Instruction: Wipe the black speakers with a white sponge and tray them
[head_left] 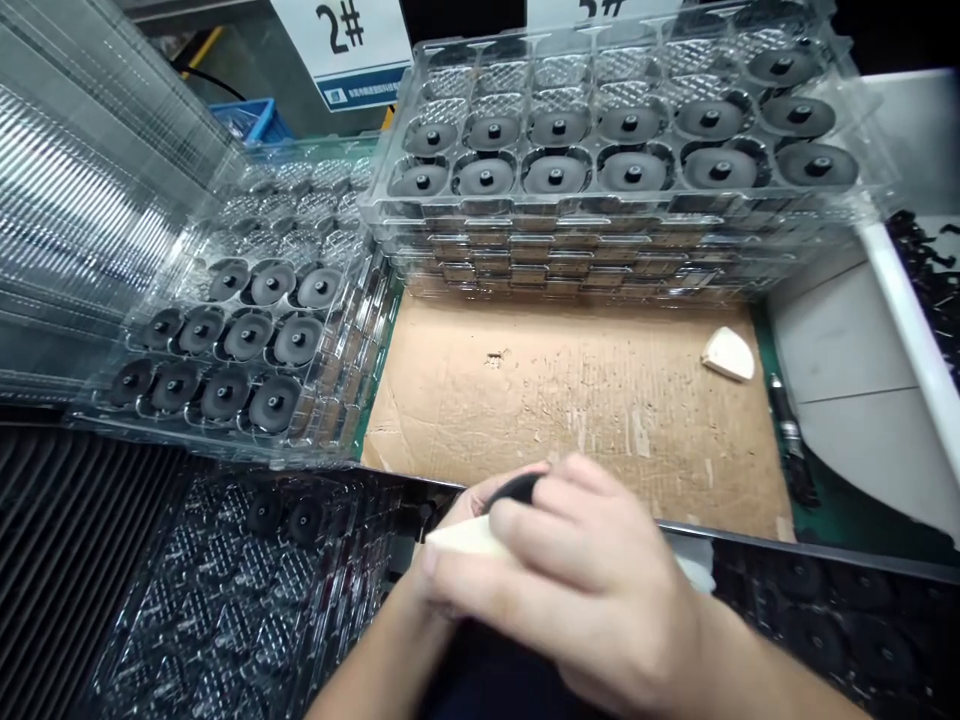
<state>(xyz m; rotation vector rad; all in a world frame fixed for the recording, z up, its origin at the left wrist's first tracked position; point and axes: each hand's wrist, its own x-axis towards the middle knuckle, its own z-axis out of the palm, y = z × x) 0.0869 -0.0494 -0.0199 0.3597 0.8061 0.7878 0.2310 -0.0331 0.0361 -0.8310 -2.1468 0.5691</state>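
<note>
Both hands meet low in the middle, over the front edge of the bench. My left hand point(474, 499) is mostly hidden behind the right; its fingers curl round a black round part point(517, 490), of which only a dark curved edge shows. My right hand point(585, 570) is closed on a cream-coloured wedge-like piece point(466, 537), held against or just beside the black part. Whether the two touch is hidden by the fingers. A similar cream wedge point(729, 355) lies at the right of a worn cardboard sheet point(555, 400).
Stacked clear plastic trays point(600, 215) holding black round parts stand at the back. Another tray stack point(330, 375) is on the left, and a darker tray point(202, 580) sits lower. A pen-like tool point(787, 430) lies right of the cardboard, near a white-edged bin point(911, 330).
</note>
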